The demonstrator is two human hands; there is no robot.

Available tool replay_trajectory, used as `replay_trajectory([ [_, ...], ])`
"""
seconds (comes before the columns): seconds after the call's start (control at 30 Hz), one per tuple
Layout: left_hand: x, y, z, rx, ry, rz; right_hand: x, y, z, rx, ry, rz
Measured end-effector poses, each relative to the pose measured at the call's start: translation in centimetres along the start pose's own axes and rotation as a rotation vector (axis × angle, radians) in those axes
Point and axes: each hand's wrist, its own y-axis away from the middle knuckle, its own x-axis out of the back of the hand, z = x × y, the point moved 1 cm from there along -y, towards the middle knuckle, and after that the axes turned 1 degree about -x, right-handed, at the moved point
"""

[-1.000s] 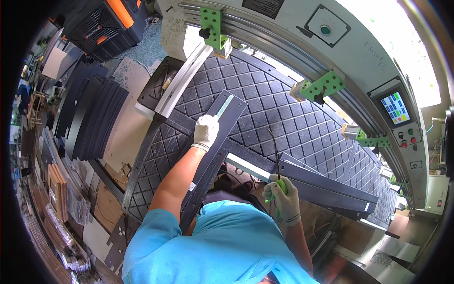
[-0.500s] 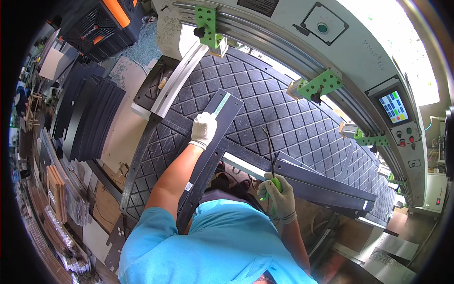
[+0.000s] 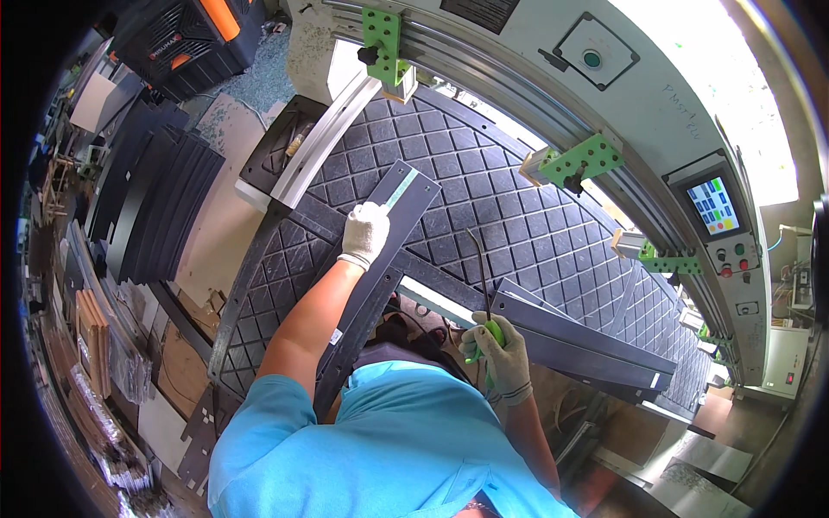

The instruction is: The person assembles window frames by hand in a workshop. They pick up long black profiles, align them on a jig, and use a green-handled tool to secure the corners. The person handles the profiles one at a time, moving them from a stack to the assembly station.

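A long dark board (image 3: pixel 413 211) lies slanted on the black grid-patterned table, with a pale green strip (image 3: pixel 401 188) along its upper end. My left hand (image 3: pixel 366 231), in a white glove, rests closed on this board at the strip's lower end. Its curled fingers hide whatever they may hold. Near my body at the right, my gloved right hand (image 3: pixel 503 354) is wrapped round a green-handled tool (image 3: pixel 495 331). From the handle a long, thin, dark, slightly curved rod points up over the table. Beside that hand lie more long dark boards (image 3: pixel 579 332).
A machine beam with green brackets (image 3: pixel 585 161) crosses the far side, and a control panel with a lit screen (image 3: pixel 711 207) is at the right. A pale rail (image 3: pixel 324 142) bounds the table's left. Dark curved panels (image 3: pixel 155 194) are stacked farther left, near a black-and-orange case (image 3: pixel 177 47).
The view has shifted slightly. My left hand stays closed on the board, a little lower along the strip. My right hand still holds the green-handled tool, its rod tilted a bit more left.
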Motion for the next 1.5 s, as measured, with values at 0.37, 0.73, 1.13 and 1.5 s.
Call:
replay_trajectory([
  [0.37, 11.9, 18.8, -0.7, 0.348, 0.053, -0.397, 0.9, -0.3, 0.3, 0.030, 0.042, 0.004],
  [0.73, 12.4, 23.3, -2.7, 0.448, 0.079, -0.490, -1.4, -3.1, 0.0, 0.035, 0.147, -0.109],
  [1.13, 12.0, 15.2, -3.6, 0.518, -0.027, -0.495, -1.6, -3.1, 0.5, 0.033, 0.148, -0.123],
  [1.5, 11.8, 6.1, -5.2, 0.577, -0.053, -0.529, -1.2, -2.4, 1.0, 0.014, 0.081, -0.094],
])
